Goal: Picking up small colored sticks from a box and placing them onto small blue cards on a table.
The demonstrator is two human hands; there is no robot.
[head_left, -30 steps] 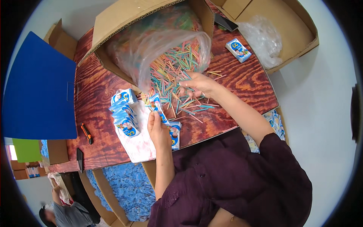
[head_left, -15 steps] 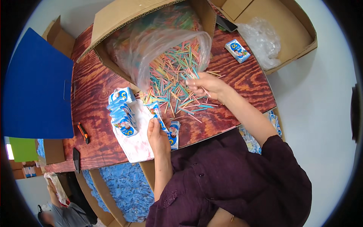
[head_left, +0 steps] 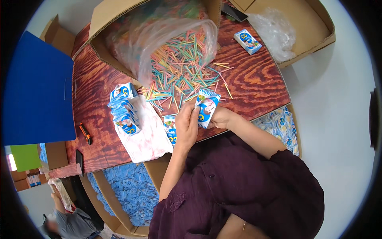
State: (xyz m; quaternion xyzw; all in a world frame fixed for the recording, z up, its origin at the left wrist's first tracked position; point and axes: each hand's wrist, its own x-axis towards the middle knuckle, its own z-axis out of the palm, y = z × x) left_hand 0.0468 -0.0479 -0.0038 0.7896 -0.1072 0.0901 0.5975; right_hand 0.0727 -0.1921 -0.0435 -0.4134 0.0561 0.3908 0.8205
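Just above the table edge (head_left: 254,113), my left hand (head_left: 186,125) and right hand (head_left: 221,118) pinch the blue-and-white packet (head_left: 207,107) between their fingers, coloured sticks (head_left: 183,75) heaped beyond.

glossy blue-and-white paper packet (head_left: 207,107); reddish, strongly grained wooden table (head_left: 254,83); thin matt coloured sticks (head_left: 183,71); crinkled clear plastic bag (head_left: 159,36); matt brown cardboard box (head_left: 115,16).

A blue-white packet (head_left: 207,107) is being held by both hands. More packets (head_left: 124,108) are being stacked at the left; a small box (head_left: 247,41) is lying top right.
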